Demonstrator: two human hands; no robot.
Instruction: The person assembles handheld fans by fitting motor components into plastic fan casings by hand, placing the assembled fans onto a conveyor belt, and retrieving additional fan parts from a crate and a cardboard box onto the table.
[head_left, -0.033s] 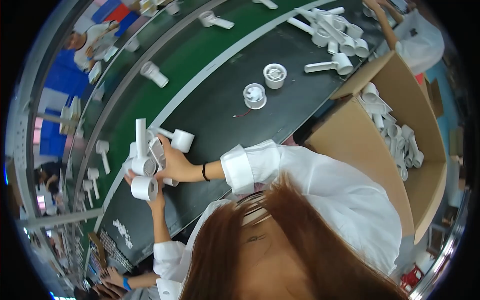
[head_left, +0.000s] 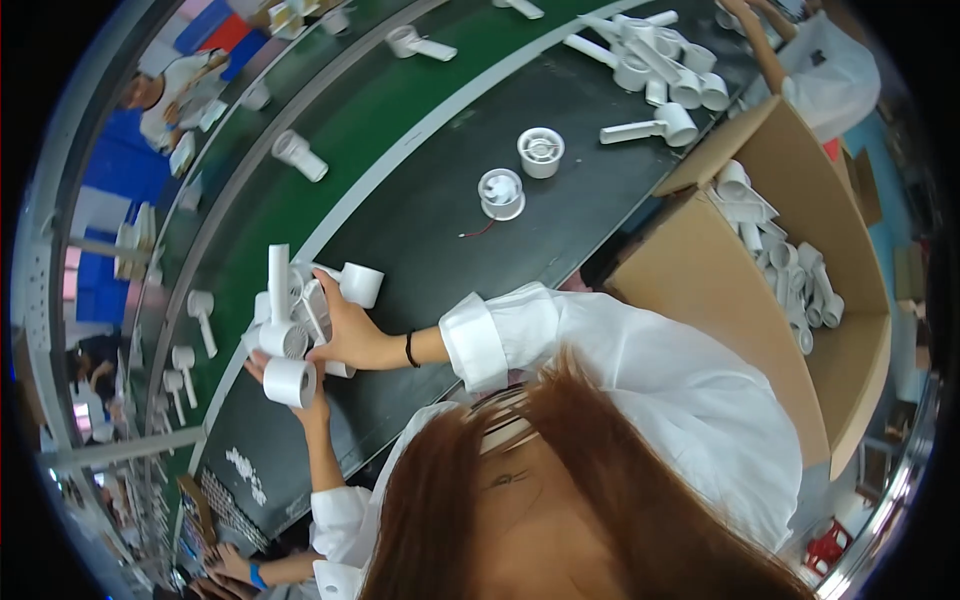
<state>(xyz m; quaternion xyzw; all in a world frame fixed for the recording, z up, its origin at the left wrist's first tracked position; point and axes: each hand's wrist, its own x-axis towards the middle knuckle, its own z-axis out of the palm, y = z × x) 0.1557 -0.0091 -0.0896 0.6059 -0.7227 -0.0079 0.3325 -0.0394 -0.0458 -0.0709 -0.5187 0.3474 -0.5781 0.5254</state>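
Observation:
Both my hands are on a cluster of white plastic handheld-fan housings at the left of the dark work surface. My right hand (head_left: 350,325), with a black band on its wrist, is closed around the near side of an open half-shell (head_left: 315,305). My left hand (head_left: 308,395) reaches up under the cluster, its fingers partly hidden behind a round-headed housing (head_left: 289,383). Between the hands stands a housing with its handle up and a grille on its head (head_left: 280,325). Another round-headed housing (head_left: 361,285) lies just beyond my right fingers.
Two round fan units (head_left: 541,152) (head_left: 501,193), one trailing a red wire, lie mid-surface. A housing pile (head_left: 665,60) is at the far right, near a co-worker's arm (head_left: 757,45). A cardboard box (head_left: 680,290) of housings stands at right. A green conveyor (head_left: 350,130) carries more housings.
The whole view has shifted slightly left. My hands keep the same hold on the cluster of housings.

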